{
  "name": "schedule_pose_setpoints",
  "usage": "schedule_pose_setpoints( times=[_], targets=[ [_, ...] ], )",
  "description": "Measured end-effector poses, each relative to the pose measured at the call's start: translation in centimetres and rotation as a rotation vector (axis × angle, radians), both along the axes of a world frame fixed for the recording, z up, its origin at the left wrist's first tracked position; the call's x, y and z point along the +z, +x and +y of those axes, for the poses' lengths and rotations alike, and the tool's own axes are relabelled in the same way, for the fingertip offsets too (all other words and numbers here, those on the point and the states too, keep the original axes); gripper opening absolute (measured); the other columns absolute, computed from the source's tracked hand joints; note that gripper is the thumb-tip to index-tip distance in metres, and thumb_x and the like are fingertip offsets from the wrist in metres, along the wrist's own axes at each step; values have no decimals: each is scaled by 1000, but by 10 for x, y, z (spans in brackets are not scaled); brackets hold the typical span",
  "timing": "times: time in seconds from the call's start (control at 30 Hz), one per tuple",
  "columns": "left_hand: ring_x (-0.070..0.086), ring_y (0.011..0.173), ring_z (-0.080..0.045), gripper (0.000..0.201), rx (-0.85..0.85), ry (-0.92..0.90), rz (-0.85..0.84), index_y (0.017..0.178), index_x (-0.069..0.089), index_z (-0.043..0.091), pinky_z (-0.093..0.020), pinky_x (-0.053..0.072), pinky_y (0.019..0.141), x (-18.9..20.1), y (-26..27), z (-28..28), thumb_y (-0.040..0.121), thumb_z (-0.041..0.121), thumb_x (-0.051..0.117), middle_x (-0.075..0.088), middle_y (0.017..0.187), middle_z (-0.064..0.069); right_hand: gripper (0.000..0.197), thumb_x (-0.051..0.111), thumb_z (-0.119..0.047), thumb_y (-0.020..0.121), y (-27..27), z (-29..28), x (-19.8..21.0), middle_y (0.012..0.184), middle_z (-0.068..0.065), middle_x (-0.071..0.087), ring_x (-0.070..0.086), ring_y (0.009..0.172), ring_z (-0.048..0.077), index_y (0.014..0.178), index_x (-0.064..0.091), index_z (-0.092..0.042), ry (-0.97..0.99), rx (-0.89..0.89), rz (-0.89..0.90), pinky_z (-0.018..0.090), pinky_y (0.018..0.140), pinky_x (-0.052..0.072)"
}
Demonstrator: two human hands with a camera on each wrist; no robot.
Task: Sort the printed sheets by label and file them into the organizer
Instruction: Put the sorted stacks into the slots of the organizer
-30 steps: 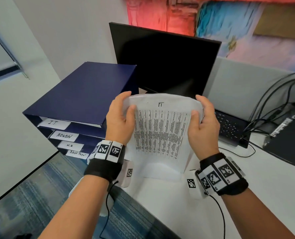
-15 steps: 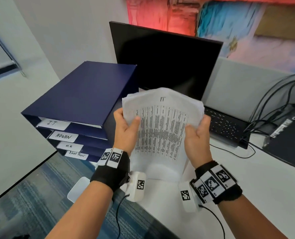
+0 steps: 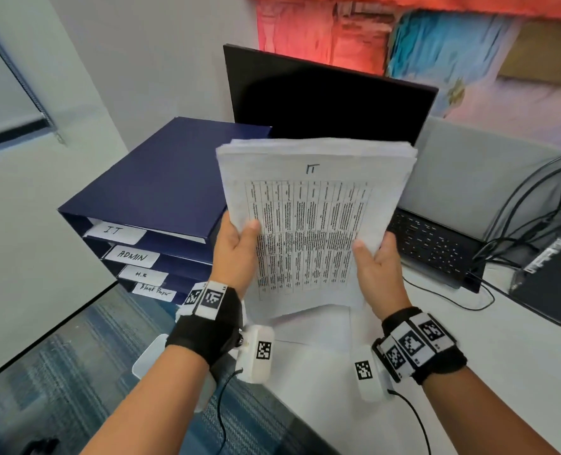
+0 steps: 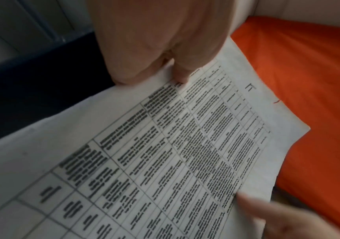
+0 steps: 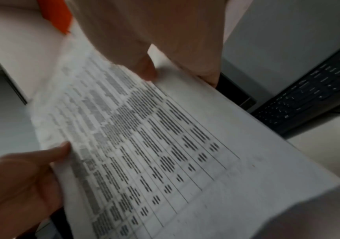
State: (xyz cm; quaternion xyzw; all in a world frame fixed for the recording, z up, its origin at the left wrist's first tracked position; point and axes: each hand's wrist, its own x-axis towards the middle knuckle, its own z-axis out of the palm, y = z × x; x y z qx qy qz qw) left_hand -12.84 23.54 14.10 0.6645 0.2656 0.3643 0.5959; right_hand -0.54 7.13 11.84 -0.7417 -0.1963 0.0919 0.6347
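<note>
White paper stack [image 3: 315,205], upright, pinched between both hands [image 3: 236,254]; navy organizer [image 3: 161,192] beside left hand, IT slot [image 3: 115,230] nearest.

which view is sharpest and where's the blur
Head view is sharpest: the sheets show a readable "IT", though the painting smears. Left wrist view is soft at the left hand. Right wrist view blurs the print most.
</note>
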Motion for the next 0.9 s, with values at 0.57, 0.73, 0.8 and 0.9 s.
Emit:
schedule_pose_setpoints(
  times=[0.57,0.73,0.8,0.9],
  targets=[
    [64,106,-23,25,353,-112,16,117,56,15,-49,51,93,-39,-143,53,93,22,55,67,115,-6,24,47,-10,97,-97,68,-19,108,-12,67,63,97,-8,116,56,-22,-31,479,143,6,78,49],
    [67,98,-23,15,514,-200,165,107,56,29,-42,54,83,-72,-195,69,92,30,53,68,110,-2,25,42,-17,100,-147,92,-48,119,-5,65,60,111,9,119,56,-22,-163,603,195,34,100,47],
    [66,95,-21,17,540,-207,247,109,54,23,-38,53,82,-82,-210,75,94,30,51,67,107,-1,26,41,-19,100,-161,98,-60,121,-4,63,59,113,12,122,55,-21,-217,612,245,39,103,45],
    [66,96,-23,26,518,-185,366,116,51,18,-45,53,88,-88,-225,84,94,33,49,67,108,-2,26,40,-18,100,-175,105,-69,123,-3,61,56,116,14,122,53,-19,-282,631,284,38,106,43]
  ],
)
